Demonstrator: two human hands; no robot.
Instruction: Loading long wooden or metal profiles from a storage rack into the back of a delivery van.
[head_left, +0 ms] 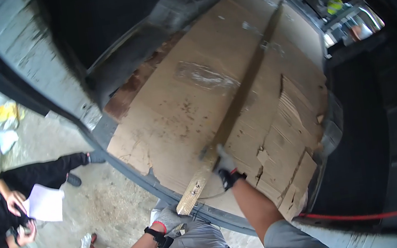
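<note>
Wooden plank (236,100), long and narrow, lies across torn, creased cardboard sheets (179,101).
Gloved left hand (169,218) grips its pale near end; gloved right hand (224,164) clasps it slightly farther along.

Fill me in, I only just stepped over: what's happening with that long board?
A person in grey holds a long wooden plank with both gloved hands: the left hand at its near end, the right hand further up. The plank lies across worn cardboard sheets that cover a flat bed. Off to the left, another person sits on the concrete floor holding white paper.
</note>
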